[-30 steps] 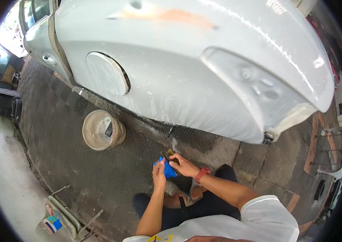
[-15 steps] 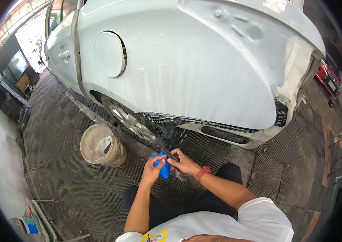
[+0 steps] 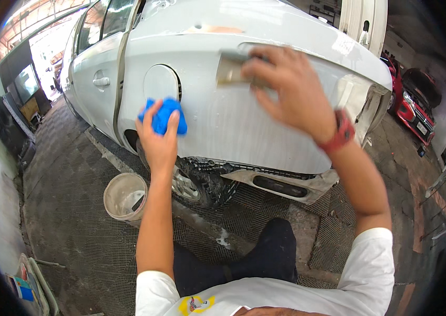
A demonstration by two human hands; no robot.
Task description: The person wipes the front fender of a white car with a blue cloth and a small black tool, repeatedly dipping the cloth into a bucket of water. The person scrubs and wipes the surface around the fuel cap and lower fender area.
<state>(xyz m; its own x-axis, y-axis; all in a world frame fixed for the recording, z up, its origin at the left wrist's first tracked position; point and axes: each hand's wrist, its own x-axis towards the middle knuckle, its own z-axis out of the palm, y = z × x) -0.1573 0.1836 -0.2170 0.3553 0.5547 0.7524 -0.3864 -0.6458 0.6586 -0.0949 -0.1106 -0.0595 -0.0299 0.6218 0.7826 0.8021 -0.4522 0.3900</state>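
Observation:
My left hand point(image 3: 158, 143) is raised in front of the car's rear side panel point(image 3: 265, 129). Its fingers grip a crumpled blue cloth point(image 3: 168, 117), just below the round fuel flap point(image 3: 159, 83). Further right and higher, my right hand point(image 3: 297, 95) is smeared by motion and wears a red watch. A flat tan and dark sanding block point(image 3: 229, 71) sits in its fingers, over the upper part of the panel. Whether the block touches the surface I cannot tell. The panel is whitish grey, with wet streaks running down it.
A dirty whitish bucket point(image 3: 125, 197) stands on the ridged floor point(image 3: 81, 210) by the rear wheel point(image 3: 186, 184). The lower bumper piece point(image 3: 286, 188) juts out below the panel. A red car point(image 3: 409, 110) is parked at the far right. Folded chairs point(image 3: 41, 284) lie at lower left.
Both hands were together low by the wheel, and have risen to the panel and moved apart. The cloth went up and left, the block up and right. The view has tilted up.

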